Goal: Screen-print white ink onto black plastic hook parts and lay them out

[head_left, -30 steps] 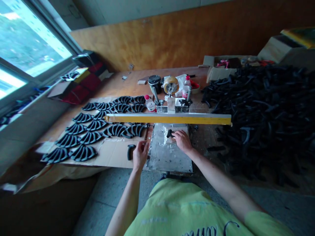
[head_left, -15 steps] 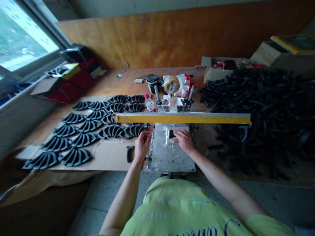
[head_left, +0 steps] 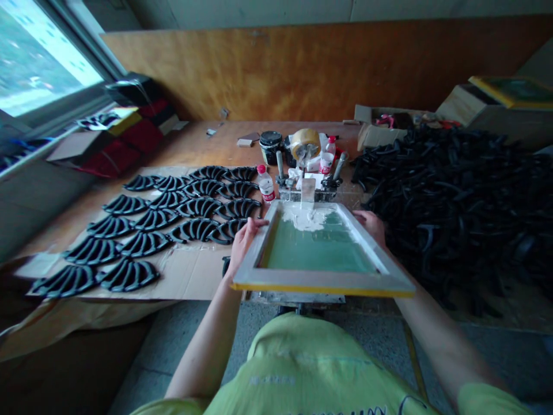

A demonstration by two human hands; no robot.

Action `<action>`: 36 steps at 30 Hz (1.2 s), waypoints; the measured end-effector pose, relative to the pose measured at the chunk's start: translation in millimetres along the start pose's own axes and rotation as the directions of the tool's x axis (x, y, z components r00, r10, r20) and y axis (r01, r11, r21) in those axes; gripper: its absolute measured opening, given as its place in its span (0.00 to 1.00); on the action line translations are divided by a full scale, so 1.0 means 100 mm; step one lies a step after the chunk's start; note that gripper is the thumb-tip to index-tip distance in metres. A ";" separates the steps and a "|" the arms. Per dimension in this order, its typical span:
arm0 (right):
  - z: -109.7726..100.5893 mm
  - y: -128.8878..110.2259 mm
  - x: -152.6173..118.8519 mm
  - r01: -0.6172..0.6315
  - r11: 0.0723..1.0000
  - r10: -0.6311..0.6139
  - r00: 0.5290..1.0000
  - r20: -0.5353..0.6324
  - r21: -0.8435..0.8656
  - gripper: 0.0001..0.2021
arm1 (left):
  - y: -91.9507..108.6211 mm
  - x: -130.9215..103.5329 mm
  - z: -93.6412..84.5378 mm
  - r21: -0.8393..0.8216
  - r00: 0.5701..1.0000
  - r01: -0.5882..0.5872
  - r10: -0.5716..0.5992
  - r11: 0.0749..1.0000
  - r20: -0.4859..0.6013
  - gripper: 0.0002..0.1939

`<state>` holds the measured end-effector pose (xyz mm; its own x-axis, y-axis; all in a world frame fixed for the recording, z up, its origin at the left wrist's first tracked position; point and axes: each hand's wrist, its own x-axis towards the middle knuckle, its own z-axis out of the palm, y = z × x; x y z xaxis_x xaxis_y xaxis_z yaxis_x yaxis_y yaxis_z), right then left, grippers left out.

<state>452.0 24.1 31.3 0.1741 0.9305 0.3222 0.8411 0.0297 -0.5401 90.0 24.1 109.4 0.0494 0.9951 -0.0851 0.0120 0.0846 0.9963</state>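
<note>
A screen printing frame (head_left: 324, 279), pale with a yellow front edge and green mesh, slants in front of me over the metal base plate (head_left: 302, 298). White paste (head_left: 305, 218) is spread at the far end of the mesh, where a pale scraper blade (head_left: 308, 191) stands. My left hand (head_left: 243, 245) is closed on the frame's left side. At the right side my right hand (head_left: 374, 227) grips the frame, partly hidden behind its rim. The frame hides most of the plate and whatever lies on it. A lone black curved piece (head_left: 225, 264) shows beside my left wrist.
Rows of black curved pieces (head_left: 129, 275) lie on cardboard (head_left: 190, 271) at left. A heap of similar black pieces (head_left: 458, 213) covers the right. Behind the frame are a bottle (head_left: 266, 185), a black tub (head_left: 271, 148), a tape roll (head_left: 305, 144) and clamp posts (head_left: 341, 165).
The frame has swung down from nearly edge-on to a low slant over the plate. My right hand has left the small black piece; both hands are now at the frame's sides.
</note>
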 end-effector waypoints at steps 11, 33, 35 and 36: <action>0.49 -1.12 0.57 0.398 0.899 -0.352 0.905 0.237 -0.185 0.17 | -1.17 -0.12 -0.03 0.054 0.966 0.236 -0.240 0.970 0.100 0.43; 0.31 -1.12 -0.02 0.611 0.791 -0.543 0.686 0.484 0.021 0.05 | -1.16 -0.16 -0.01 0.094 0.966 0.257 -0.256 0.962 -0.016 0.31; 0.36 -1.13 -0.03 0.560 0.826 -0.490 0.766 0.416 -0.059 0.06 | -1.12 -0.17 -0.01 0.073 0.965 0.260 -0.260 0.963 -0.007 0.33; 0.38 -1.14 -0.08 0.558 0.825 -0.485 0.780 0.396 -0.090 0.08 | -1.10 -0.17 -0.02 0.065 0.965 0.260 -0.261 0.963 0.001 0.33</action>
<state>335.5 27.4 61.0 -0.4744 0.8560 0.2053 0.8369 0.5109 -0.1962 86.2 -2.4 0.9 0.0456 0.9386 -0.3419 0.0892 0.3371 0.9372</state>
